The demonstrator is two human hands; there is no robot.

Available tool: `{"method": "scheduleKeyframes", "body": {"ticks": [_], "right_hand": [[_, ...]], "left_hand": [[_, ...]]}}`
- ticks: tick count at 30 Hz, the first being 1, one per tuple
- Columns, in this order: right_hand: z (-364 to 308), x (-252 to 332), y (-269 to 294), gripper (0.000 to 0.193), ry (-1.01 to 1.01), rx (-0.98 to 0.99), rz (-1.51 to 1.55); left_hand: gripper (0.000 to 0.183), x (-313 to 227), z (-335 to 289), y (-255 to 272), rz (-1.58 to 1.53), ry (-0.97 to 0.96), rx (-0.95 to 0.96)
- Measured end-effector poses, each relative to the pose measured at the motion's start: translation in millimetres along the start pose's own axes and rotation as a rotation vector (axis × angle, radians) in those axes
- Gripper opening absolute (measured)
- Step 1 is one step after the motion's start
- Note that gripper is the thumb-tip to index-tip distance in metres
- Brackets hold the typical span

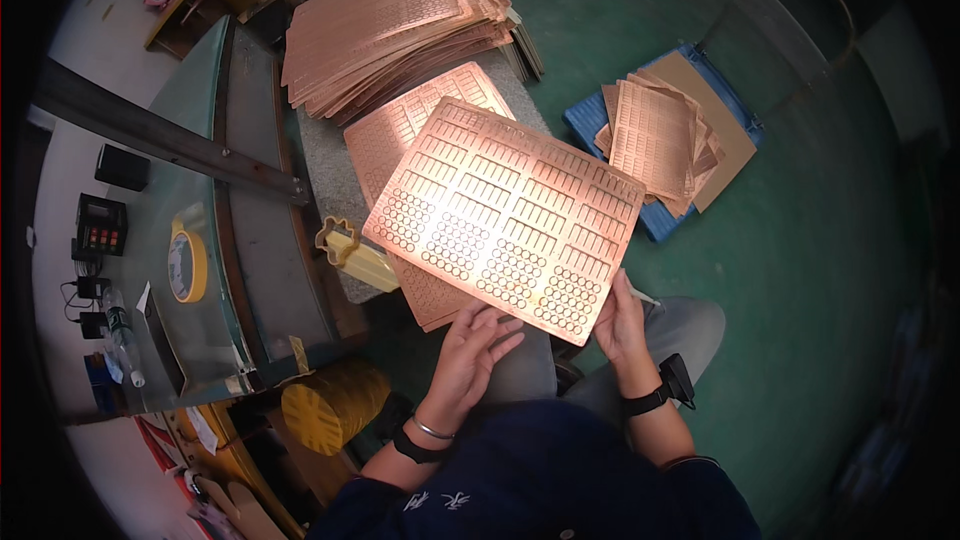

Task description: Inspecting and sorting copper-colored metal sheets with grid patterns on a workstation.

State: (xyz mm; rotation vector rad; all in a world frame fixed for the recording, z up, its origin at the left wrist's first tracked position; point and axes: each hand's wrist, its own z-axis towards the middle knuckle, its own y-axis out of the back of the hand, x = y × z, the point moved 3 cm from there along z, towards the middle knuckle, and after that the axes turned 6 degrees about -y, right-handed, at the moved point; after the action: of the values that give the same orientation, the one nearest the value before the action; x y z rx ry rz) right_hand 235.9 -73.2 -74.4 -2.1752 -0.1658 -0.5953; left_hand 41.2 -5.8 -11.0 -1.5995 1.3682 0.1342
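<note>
A copper-coloured rectangular panel point(505, 215), marked with rows of comb-like slots and clusters of small circles, is tilted in front of me. My right hand point(622, 325) grips its lower right corner, the thumb along the edge and the other fingers hidden behind it. Just below the lower edge is my left hand point(472, 355), palm turned up and fingers loosely apart; whether the fingertips touch the panel is unclear. Similar panels point(430, 118) lie partly hidden beneath it on a grey work surface point(345, 155).
A tall stack of copper-coloured panels point(375, 30) stands at the back. To the right, a smaller pile point(655, 140) sits on a blue stool point(590, 120). A yellow plastic piece point(365, 262), glass-topped table point(165, 330) with a tape roll point(187, 262), and yellow cylinder point(335, 405) are left.
</note>
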Motion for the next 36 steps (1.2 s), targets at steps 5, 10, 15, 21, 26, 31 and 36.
{"method": "scheduleKeyframes", "body": {"ticks": [5, 10, 15, 21, 26, 31, 36], "right_hand": [[2, 9, 0, 0.038, 0.12, -0.036, -0.119], [-18, 50, 13, 0.039, 0.206, 0.007, -0.166], [-56, 106, 37, 0.04, 0.36, 0.022, -0.182], [-104, 136, 45, 0.045, 0.468, 0.009, -0.305], [-132, 135, 43, 0.041, 0.526, -0.066, -0.459], [-150, 131, 49, 0.04, 0.545, -0.079, -0.49], [-161, 131, 57, 0.041, 0.567, -0.108, -0.512]], "left_hand": [[0.039, 10, -4, -9, -0.054, 0.098, 0.087], [0.037, 14, -9, -3, 0.009, 0.126, 0.198], [0.033, 3, -8, 12, -0.191, 0.006, 0.233], [0.034, -44, -15, -10, -0.152, -0.233, 0.245], [0.03, -39, -18, -1, 0.167, -0.377, 0.274], [0.025, -33, -28, 1, 0.111, -0.381, 0.232], [0.024, -29, -25, 1, 0.129, -0.38, 0.231]]}}
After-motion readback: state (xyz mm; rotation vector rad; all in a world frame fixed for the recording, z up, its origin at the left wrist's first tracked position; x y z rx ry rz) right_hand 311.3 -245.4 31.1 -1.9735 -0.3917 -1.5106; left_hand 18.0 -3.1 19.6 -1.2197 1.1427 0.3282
